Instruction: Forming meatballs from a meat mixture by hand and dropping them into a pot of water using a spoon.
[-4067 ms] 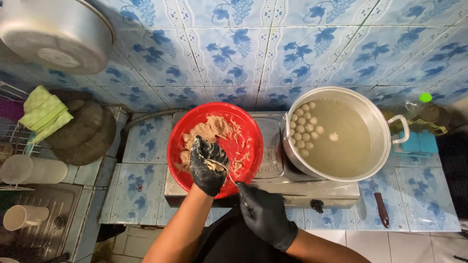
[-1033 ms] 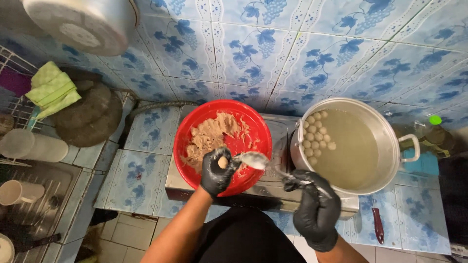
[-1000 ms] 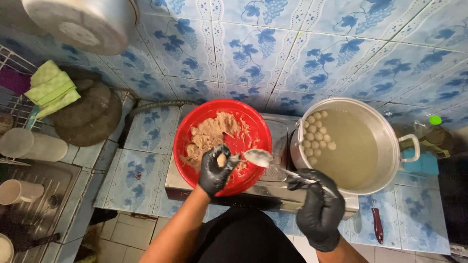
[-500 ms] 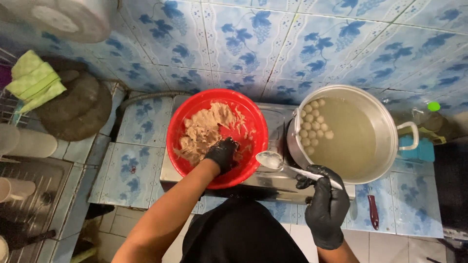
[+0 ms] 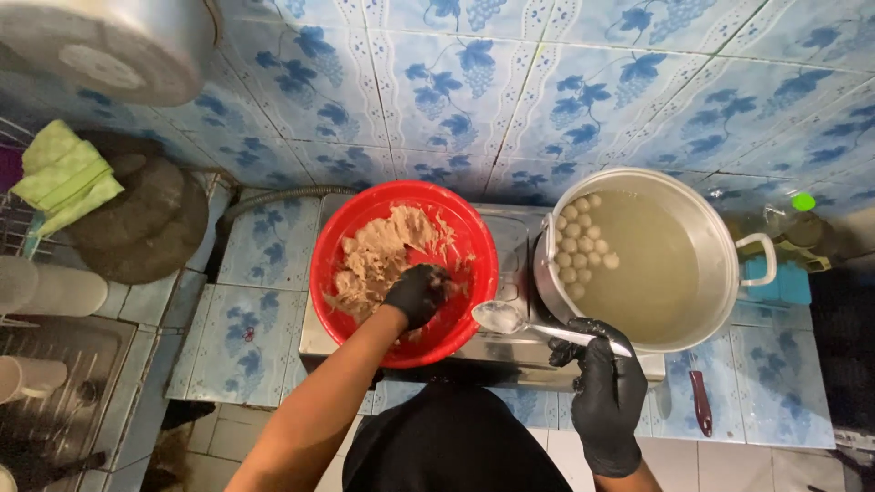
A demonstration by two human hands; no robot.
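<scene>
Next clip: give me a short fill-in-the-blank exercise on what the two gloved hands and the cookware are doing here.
1. The left hand is pressed into the paste in the ____ bowl.
2. The right hand holds a metal ____ by its handle.
3. Pale balls float in the cloudy liquid of the metal ____, at its left side.
4. Both hands wear ____ gloves.

Missing words: red; spoon; pot; black

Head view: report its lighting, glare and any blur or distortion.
Head view: bright, even light; glare on the wall tiles and spoon; straight tile lines bow toward the edges, a wide-lens distortion; the left hand in the red bowl is slightly soft; the lower left corner falls dark.
</scene>
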